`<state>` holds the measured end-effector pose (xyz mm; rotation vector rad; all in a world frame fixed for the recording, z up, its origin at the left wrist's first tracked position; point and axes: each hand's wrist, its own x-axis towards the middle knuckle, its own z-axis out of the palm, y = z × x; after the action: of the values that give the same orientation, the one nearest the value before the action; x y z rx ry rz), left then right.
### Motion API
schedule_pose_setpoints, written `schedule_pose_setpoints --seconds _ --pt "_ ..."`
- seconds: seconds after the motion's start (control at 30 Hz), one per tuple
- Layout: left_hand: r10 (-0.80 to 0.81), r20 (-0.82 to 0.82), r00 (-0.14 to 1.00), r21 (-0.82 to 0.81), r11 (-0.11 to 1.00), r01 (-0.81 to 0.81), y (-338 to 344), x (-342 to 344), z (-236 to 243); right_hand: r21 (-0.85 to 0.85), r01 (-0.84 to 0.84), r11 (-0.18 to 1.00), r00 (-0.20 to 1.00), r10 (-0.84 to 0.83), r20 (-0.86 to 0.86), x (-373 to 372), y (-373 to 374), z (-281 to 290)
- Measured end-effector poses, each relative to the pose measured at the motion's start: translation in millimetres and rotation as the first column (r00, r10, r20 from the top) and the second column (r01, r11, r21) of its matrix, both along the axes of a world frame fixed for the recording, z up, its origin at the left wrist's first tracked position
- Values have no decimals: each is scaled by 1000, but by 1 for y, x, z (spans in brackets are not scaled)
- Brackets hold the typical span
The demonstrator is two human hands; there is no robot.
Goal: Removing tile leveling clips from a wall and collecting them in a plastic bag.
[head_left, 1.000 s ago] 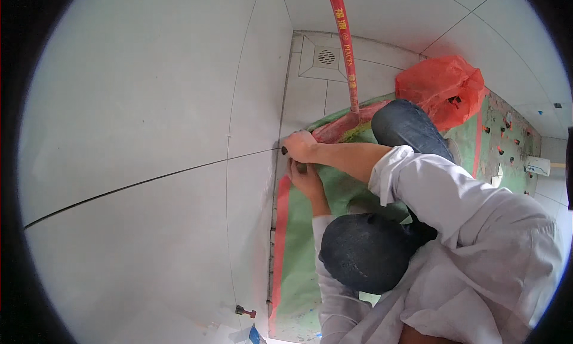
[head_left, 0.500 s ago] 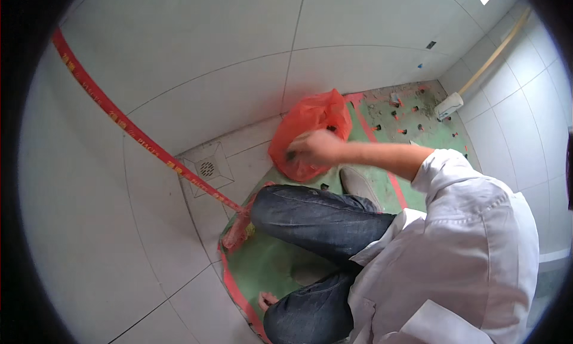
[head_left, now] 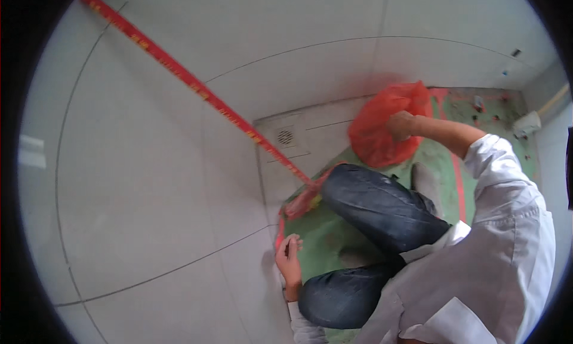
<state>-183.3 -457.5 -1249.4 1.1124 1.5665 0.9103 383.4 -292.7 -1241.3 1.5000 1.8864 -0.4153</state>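
Note:
A thin red plastic bag sits bunched on the green floor covering against the wall. My right hand is at this bag, its fingers curled in against the red plastic. What those fingers hold, if anything, is hidden. Low on the left, my left hand is by the covering's edge, beside my bent knee. Its fingers are curled together, with a small dark spot between them that is too small to name.
A red strip with yellow print slants down to a crumpled pinkish-red wrapping. A square floor drain lies near the wall. Small dark and red pieces lie on the far-right floor, by a white-headed pole tool.
The view has swung left, so everything sits further right. My left hand has come out from behind my knee. My right hand, blurred before, is now steadier at the bag.

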Motion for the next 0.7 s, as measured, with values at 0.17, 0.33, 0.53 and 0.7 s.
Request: schedule_pose_setpoints --seconds 0.17,0.33,0.53,0.7 --pt "-289 35 957 -14 957 290 22 -8 221 214 -321 923 470 352 -810 -176 48 162" --pt "-181 -730 659 155 895 418 -54 47 243 496 -217 841 -101 486 -868 -239 -24 234" --pt "2 -623 782 44 999 33 -65 25 304 -165 -420 892 815 291 -501 -213 -109 215" --pt "290 200 936 -110 956 -272 -90 57 372 111 -116 987 296 141 -945 -287 -88 451"
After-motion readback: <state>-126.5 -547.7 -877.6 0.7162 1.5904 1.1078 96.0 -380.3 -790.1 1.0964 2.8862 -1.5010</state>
